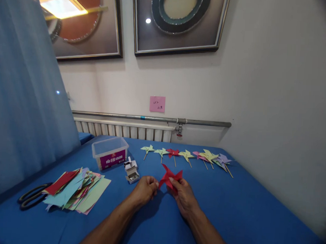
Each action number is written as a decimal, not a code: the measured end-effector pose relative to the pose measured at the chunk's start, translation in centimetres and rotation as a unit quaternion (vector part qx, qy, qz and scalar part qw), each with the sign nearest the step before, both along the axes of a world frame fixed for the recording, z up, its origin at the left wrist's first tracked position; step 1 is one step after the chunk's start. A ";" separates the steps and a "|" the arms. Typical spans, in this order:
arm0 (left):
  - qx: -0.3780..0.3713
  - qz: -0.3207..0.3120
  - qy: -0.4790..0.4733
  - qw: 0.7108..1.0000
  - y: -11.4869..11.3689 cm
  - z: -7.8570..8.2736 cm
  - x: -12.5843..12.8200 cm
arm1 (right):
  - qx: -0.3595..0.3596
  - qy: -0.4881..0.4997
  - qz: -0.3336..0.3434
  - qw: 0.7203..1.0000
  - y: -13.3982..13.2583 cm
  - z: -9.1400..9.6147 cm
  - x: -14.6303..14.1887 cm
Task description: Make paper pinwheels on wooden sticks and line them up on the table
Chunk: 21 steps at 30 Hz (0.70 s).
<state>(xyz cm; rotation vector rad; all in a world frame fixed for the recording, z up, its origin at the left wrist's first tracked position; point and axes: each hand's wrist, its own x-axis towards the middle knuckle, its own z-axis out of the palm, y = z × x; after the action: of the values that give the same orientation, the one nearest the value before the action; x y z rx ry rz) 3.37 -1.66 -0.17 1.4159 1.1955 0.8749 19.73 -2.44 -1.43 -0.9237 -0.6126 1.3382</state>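
Fingers of the right hand [183, 195] pinch a red paper pinwheel [170, 177] just before the row of finished pinwheels [188, 156], left hand [145, 189] curled at its edge; assembly seemingly under way, a stick likely needed next

Both hands, left hand [145, 189] and right hand [183, 195], pinch a red paper pinwheel [170, 177] above the blue table [242, 211].

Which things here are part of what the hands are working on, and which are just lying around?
In hand:
red paper pinwheel, held by left hand and right hand
small open box beside them

Lying about:
row of finished pinwheels
stack of coloured paper
scissors
plastic tub
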 end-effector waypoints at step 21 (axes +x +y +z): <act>-0.023 -0.037 -0.047 0.998 -0.2 -0.1 -0.1 | 0.005 -0.011 -0.023 1.000 0.2 -0.3 0.0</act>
<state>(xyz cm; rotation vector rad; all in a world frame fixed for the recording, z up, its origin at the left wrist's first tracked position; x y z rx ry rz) 3.29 -1.90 -0.22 1.3573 1.0800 0.8482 19.69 -2.22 -1.68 -0.9393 -0.6108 1.2841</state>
